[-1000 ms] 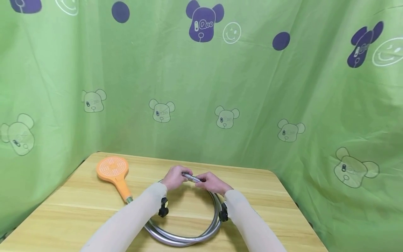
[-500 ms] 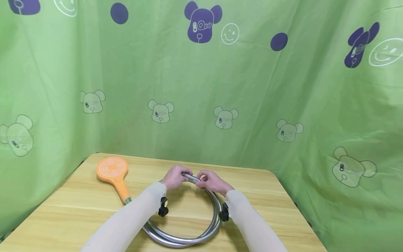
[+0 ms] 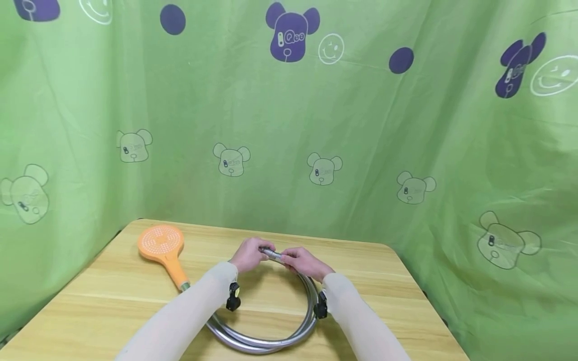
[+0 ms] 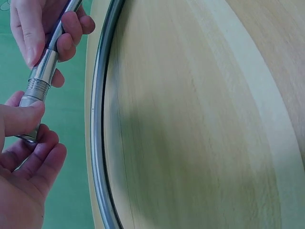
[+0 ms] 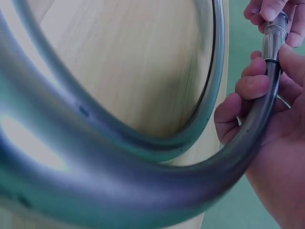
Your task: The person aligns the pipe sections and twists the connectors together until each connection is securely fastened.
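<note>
A silver shower hose (image 3: pixel 257 348) lies in loops on the table, and its free end is raised between both hands. My left hand (image 3: pixel 249 254) pinches a short metal connector (image 4: pixel 29 101) between thumb and fingers. Bare thread rings (image 4: pixel 37 87) show between that connector and the smooth metal sleeve (image 4: pixel 45 67) at the hose's end, all in one line. My right hand (image 3: pixel 307 262) grips the hose end, its thumb at the sleeve and its fingers curled under the hose in the right wrist view. An orange shower head (image 3: pixel 161 241) lies face up to the left, its handle towards the hose.
The light wooden table (image 3: pixel 375 291) ends at a green printed curtain (image 3: pixel 271 200) behind and at both sides. Hose loops run under the forearms. A black wrist camera (image 3: pixel 233 297) hangs at the left wrist and another (image 3: pixel 321 306) at the right.
My right hand's fingers loosened and lifted at the sleeve half a second ago, then closed round it again. The left hand keeps its place on the connector. The shower head stays where it was.
</note>
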Demonstrator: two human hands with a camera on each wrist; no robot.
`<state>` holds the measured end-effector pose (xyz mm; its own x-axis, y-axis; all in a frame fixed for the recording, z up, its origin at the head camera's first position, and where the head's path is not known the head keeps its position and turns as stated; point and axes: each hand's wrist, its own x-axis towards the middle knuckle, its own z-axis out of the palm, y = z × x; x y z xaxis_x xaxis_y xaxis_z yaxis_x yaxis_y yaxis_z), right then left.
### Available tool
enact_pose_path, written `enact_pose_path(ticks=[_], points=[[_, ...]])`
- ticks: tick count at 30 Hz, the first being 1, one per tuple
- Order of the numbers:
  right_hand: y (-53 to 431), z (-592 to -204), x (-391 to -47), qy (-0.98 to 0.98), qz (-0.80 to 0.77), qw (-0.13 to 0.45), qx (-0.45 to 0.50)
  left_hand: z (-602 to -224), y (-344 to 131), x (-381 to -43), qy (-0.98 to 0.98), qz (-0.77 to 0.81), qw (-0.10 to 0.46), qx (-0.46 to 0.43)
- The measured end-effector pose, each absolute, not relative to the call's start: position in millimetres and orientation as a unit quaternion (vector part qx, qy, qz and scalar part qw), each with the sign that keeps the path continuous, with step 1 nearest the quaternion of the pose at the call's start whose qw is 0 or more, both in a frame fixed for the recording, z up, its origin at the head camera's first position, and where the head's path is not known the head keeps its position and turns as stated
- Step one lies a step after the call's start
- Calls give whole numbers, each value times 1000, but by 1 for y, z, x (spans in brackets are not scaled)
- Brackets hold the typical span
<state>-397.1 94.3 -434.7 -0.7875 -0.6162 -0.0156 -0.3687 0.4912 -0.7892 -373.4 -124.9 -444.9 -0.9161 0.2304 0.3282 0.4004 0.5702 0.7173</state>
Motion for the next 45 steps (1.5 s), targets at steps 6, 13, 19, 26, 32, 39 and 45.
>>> enact_pose_path(ticks=[6, 13, 19, 26, 32, 39, 45], points=[[91, -437, -396, 856, -416, 141, -272, -445, -125, -372, -880, -431, 92, -177], [91, -434, -398, 853, -426, 126, -273, -442, -126, -373, -876, -441, 86, -173], [94, -435, -400, 853, -413, 131, -289, -443, -127, -374, -875, -444, 83, -173], [93, -436, -399, 850, -434, 141, -265, -443, -125, -374, -873, -451, 81, -169], [94, -435, -399, 853, -423, 123, -281, -442, -124, -374, -873, -448, 84, -172], [94, -433, -399, 856, -421, 130, -270, -442, -124, -375, -871, -450, 87, -173], [94, -432, -396, 851, -436, 126, -265, -441, -122, -375, -868, -456, 91, -172]])
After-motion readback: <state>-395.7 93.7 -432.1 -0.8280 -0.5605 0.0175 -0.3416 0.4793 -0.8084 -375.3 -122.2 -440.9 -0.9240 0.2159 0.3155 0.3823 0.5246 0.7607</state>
